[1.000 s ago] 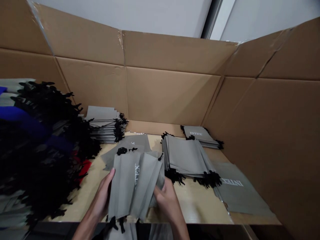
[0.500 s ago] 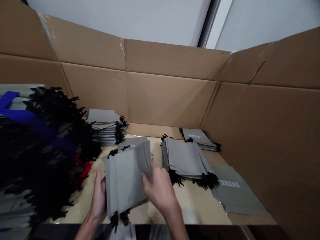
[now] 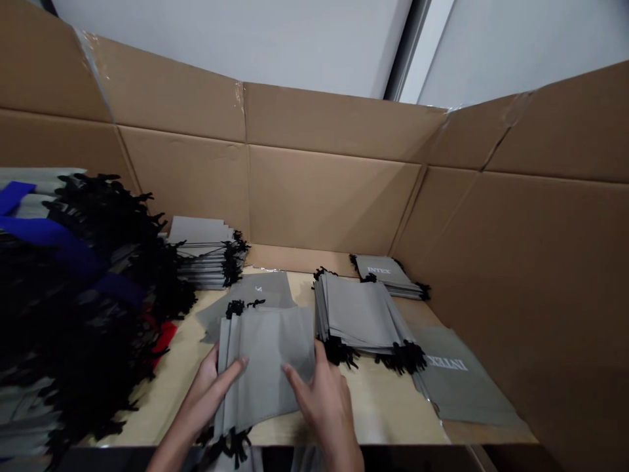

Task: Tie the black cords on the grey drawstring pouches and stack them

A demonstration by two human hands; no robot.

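Observation:
A small stack of grey drawstring pouches (image 3: 268,367) with black cords lies flat on the pale table (image 3: 378,413) in front of me. My left hand (image 3: 209,393) holds its left edge, thumb on top and fingers wrapped round the side. My right hand (image 3: 322,400) rests on the stack's right side, fingers stretched out flat on the top pouch. Under the stack's far end lies a single grey pouch (image 3: 260,288).
Tall cardboard walls (image 3: 324,196) ring the table. A big heap of pouches with black cords and blue straps (image 3: 73,295) fills the left. Other grey stacks sit at the back left (image 3: 204,252), the middle (image 3: 361,318) and the back right (image 3: 388,272). A flat printed grey bag (image 3: 457,380) lies right.
The stack was held up and fanned between both hands; it has since been squared and laid flat on the table. My right hand moved from its edge onto its top.

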